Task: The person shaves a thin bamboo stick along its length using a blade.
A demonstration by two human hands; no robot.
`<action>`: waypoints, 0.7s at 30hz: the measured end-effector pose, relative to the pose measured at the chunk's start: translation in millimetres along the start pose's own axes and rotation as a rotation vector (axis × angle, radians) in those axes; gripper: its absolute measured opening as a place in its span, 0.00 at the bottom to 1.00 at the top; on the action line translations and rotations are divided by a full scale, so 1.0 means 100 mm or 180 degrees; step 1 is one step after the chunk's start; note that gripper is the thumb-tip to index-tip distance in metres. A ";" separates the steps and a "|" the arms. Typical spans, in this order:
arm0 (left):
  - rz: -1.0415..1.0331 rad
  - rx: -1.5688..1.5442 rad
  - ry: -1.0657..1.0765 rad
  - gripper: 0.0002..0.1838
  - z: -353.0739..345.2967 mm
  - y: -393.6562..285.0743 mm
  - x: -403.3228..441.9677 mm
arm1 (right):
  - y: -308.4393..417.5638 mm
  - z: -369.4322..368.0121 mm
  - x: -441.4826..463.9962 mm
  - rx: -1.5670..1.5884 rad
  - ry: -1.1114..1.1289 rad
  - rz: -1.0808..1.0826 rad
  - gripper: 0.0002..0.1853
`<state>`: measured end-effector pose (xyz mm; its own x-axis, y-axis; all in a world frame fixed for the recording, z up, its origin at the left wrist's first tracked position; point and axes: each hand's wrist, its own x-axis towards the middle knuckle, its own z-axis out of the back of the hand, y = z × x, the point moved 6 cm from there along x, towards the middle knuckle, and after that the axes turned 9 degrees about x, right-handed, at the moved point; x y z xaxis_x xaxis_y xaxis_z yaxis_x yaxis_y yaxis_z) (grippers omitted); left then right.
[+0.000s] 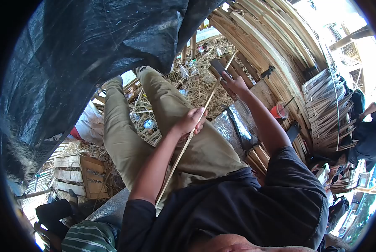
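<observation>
My left hand point(191, 122) is wrapped round a long thin wooden strip point(175, 164), above my thigh. The strip runs diagonally from my lap up past my right hand. My right hand point(235, 84) grips a dark flat blade-like tool point(217, 67), whose broad end points up and left, close against the upper part of the strip. Both hands are closed. The tool's handle is mostly hidden in my fingers.
A black tarp point(95, 54) hangs at the upper left. Stacked wooden slats point(272, 38) rise at the upper right, near a red cup point(279, 111). Straw point(200, 88) and litter cover the ground. A slatted crate point(81, 176) stands lower left. Other people sit at both sides.
</observation>
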<state>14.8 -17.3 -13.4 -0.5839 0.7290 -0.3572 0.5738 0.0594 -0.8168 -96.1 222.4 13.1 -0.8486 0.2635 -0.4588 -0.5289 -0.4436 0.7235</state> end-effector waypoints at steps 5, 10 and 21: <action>0.0360 0.0088 -0.0064 0.17 -0.02 0.04 0.10 | -0.11 0.15 0.19 -0.0626 -0.0375 0.0110 0.42; 0.0618 -0.0057 0.0042 0.17 -0.03 0.08 0.15 | -0.38 0.19 0.51 -0.1013 -0.0256 -0.0057 0.44; 0.1289 -0.0376 0.0108 0.18 0.06 -0.11 -0.03 | -0.29 0.08 0.52 -0.1499 0.0235 -0.0240 0.42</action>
<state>6.6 -24.5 -5.8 -0.2795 0.7315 -0.6219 0.8161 -0.1601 -0.5552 -124.9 256.1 -28.0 -0.7959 0.2559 -0.5487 -0.5112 -0.7698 0.3823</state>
